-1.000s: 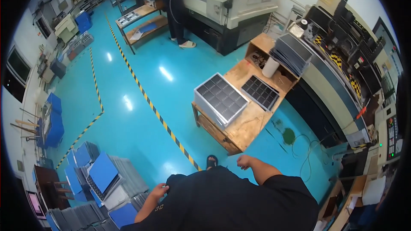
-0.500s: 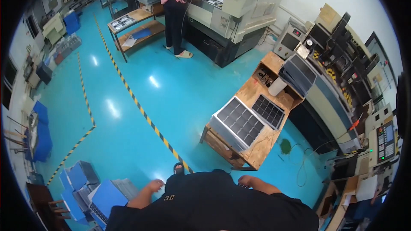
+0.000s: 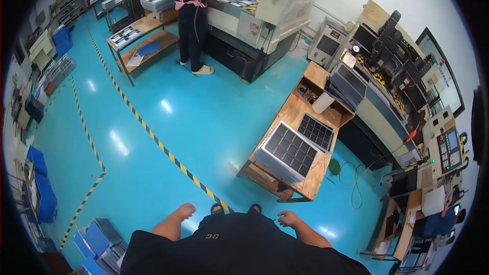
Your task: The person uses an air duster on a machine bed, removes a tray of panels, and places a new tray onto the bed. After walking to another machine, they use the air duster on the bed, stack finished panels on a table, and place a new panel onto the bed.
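Both hands empty: left hand (image 3: 184, 210) balled up, right hand (image 3: 288, 219) fingers loosely curled. Two gridded trays (image 3: 290, 148) sit on the wooden desk (image 3: 305, 186), near its front edge.

A glossy turquoise floor (image 3: 204, 117) reflects ceiling lights, crossed by a yellow-and-black striped line (image 3: 153, 135). Right stands a wooden workbench (image 3: 300, 122); far off, a large grey machine (image 3: 265, 10). Blue plastic crates (image 3: 41, 188) line the left.
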Action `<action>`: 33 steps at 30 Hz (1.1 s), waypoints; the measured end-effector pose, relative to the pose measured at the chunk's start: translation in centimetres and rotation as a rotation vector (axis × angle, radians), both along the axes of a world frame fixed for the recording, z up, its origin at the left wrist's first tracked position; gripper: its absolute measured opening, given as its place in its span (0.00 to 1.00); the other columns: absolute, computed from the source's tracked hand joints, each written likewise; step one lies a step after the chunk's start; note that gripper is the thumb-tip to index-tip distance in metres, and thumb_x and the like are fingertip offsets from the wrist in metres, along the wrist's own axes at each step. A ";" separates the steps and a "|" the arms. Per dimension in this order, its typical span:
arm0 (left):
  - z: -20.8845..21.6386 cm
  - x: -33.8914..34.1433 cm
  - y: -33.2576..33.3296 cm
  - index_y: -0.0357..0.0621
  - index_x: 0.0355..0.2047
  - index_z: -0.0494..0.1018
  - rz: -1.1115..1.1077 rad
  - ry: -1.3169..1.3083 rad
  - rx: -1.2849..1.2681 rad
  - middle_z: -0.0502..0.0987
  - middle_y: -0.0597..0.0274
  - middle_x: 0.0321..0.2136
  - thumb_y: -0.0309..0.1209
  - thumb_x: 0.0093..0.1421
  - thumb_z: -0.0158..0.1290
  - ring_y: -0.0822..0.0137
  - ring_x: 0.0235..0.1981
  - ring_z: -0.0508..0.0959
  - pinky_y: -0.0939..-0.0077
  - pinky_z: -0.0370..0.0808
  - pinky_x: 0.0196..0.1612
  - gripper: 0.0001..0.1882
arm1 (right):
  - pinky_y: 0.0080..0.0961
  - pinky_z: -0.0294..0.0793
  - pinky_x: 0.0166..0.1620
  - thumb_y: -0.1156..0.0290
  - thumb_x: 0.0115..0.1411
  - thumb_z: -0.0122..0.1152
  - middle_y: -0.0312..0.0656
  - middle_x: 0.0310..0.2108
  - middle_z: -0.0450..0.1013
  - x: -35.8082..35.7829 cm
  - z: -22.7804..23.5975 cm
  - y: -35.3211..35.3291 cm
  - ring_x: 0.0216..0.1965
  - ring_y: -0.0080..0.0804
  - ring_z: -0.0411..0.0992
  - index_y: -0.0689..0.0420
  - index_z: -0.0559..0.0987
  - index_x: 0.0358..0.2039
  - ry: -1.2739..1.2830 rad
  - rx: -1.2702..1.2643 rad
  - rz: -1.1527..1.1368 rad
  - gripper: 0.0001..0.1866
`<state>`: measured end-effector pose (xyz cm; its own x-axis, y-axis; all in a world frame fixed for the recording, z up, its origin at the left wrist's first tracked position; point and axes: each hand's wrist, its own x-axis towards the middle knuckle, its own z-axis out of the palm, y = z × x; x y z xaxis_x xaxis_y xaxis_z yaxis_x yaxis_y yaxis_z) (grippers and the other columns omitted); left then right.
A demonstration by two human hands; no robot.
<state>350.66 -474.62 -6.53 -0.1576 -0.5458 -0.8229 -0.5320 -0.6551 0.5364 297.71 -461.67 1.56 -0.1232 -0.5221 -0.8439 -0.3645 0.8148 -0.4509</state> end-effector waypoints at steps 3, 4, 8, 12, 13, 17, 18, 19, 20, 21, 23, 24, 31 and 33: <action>-0.5 -0.9 0.0 0.43 0.44 0.78 -0.084 0.001 -0.018 0.79 0.58 0.30 0.41 0.58 0.58 0.65 0.27 0.77 0.66 0.75 0.27 0.19 | 0.29 0.78 0.27 0.73 0.56 0.59 0.42 0.31 0.78 0.5 -0.6 2.3 0.27 0.32 0.77 0.57 0.78 0.49 -0.007 0.071 -0.016 0.18; -0.8 -1.0 -0.3 0.42 0.45 0.78 -0.117 0.002 -0.023 0.79 0.57 0.30 0.41 0.57 0.59 0.65 0.27 0.78 0.67 0.75 0.27 0.20 | 0.28 0.78 0.27 0.73 0.56 0.59 0.42 0.31 0.78 0.4 -1.1 3.3 0.27 0.31 0.77 0.56 0.78 0.49 -0.011 0.139 -0.008 0.18; -1.1 0.2 -0.2 0.41 0.42 0.79 -0.170 -0.043 -0.087 0.79 0.56 0.27 0.42 0.57 0.57 0.64 0.25 0.78 0.65 0.75 0.28 0.18 | 0.28 0.77 0.26 0.73 0.56 0.60 0.41 0.31 0.78 -0.6 -2.0 6.0 0.26 0.31 0.77 0.55 0.77 0.48 -0.080 0.212 -0.104 0.18; -1.7 1.7 -0.5 0.41 0.34 0.80 -0.229 -0.094 -0.004 0.78 0.57 0.23 0.41 0.57 0.54 0.63 0.22 0.76 0.64 0.74 0.27 0.15 | 0.30 0.78 0.28 0.74 0.58 0.59 0.42 0.32 0.78 -0.2 -1.4 6.4 0.28 0.32 0.77 0.55 0.76 0.51 -0.094 0.234 -0.108 0.19; -1.9 1.7 -0.4 0.42 0.32 0.79 -0.253 -0.103 -0.012 0.77 0.57 0.21 0.40 0.57 0.53 0.62 0.21 0.75 0.64 0.74 0.26 0.15 | 0.31 0.79 0.30 0.73 0.60 0.57 0.43 0.34 0.79 0.0 -1.2 6.4 0.31 0.33 0.78 0.56 0.75 0.52 -0.033 0.206 -0.036 0.18; -1.5 0.7 0.2 0.43 0.30 0.79 -0.338 -0.144 -0.005 0.76 0.58 0.20 0.40 0.57 0.52 0.62 0.19 0.74 0.63 0.72 0.24 0.14 | 0.28 0.79 0.31 0.73 0.61 0.53 0.45 0.36 0.79 0.3 -0.9 6.5 0.32 0.33 0.79 0.59 0.74 0.53 -0.006 0.108 -0.043 0.19; -1.4 0.0 0.3 0.43 0.30 0.79 -0.347 -0.147 -0.010 0.76 0.58 0.20 0.40 0.57 0.52 0.62 0.19 0.74 0.63 0.72 0.24 0.14 | 0.28 0.79 0.31 0.73 0.61 0.53 0.45 0.36 0.79 0.3 -0.7 6.8 0.32 0.33 0.79 0.59 0.74 0.53 -0.008 0.104 -0.052 0.19; -1.3 -0.7 0.4 0.43 0.31 0.79 -0.375 -0.138 -0.009 0.76 0.58 0.20 0.40 0.57 0.52 0.63 0.19 0.74 0.64 0.72 0.24 0.14 | 0.28 0.79 0.32 0.73 0.61 0.53 0.45 0.37 0.79 0.3 -0.5 7.2 0.33 0.33 0.79 0.60 0.74 0.53 -0.017 0.081 -0.057 0.19; -1.3 -1.5 0.5 0.43 0.33 0.80 -0.403 -0.129 -0.009 0.76 0.58 0.20 0.41 0.58 0.52 0.63 0.19 0.74 0.64 0.72 0.24 0.14 | 0.28 0.79 0.33 0.73 0.61 0.53 0.45 0.37 0.79 0.2 -0.2 7.8 0.33 0.33 0.79 0.60 0.74 0.53 -0.025 0.057 -0.062 0.19; -1.4 -2.6 0.6 0.43 0.33 0.80 -0.412 -0.132 -0.015 0.76 0.58 0.20 0.41 0.58 0.52 0.63 0.19 0.74 0.64 0.72 0.24 0.14 | 0.28 0.79 0.33 0.73 0.61 0.53 0.45 0.37 0.79 -0.1 0.2 8.7 0.33 0.33 0.79 0.60 0.74 0.53 -0.028 0.051 -0.071 0.19; -0.5 -4.9 1.0 0.44 0.36 0.80 -0.410 -0.117 -0.067 0.76 0.59 0.20 0.42 0.58 0.53 0.64 0.19 0.74 0.66 0.72 0.23 0.16 | 0.28 0.79 0.33 0.72 0.62 0.53 0.46 0.38 0.79 -1.0 -0.1 10.9 0.33 0.32 0.79 0.60 0.74 0.53 -0.037 0.061 -0.084 0.19; 0.0 -6.2 1.3 0.44 0.36 0.80 -0.418 -0.129 -0.072 0.76 0.59 0.20 0.42 0.58 0.53 0.64 0.19 0.74 0.66 0.72 0.23 0.16 | 0.28 0.79 0.33 0.72 0.62 0.53 0.46 0.38 0.79 -1.4 -0.2 12.5 0.33 0.32 0.79 0.60 0.74 0.53 -0.049 0.055 -0.091 0.19; 1.9 -17.5 4.9 0.44 0.36 0.81 -0.589 -0.145 -0.176 0.81 0.55 0.27 0.43 0.58 0.55 0.57 0.29 0.80 0.61 0.77 0.35 0.17 | 0.32 0.78 0.33 0.60 0.64 0.56 0.42 0.32 0.79 -7.4 -0.5 29.2 0.30 0.32 0.77 0.60 0.80 0.43 -0.029 0.036 -0.324 0.16; 3.0 -22.6 6.7 0.43 0.35 0.81 -0.735 -0.160 -0.185 0.82 0.55 0.29 0.43 0.58 0.55 0.56 0.31 0.81 0.61 0.77 0.37 0.17 | 0.39 0.80 0.34 0.58 0.63 0.58 0.41 0.29 0.78 -9.1 -0.1 35.8 0.30 0.34 0.78 0.60 0.82 0.37 0.032 0.032 -0.302 0.16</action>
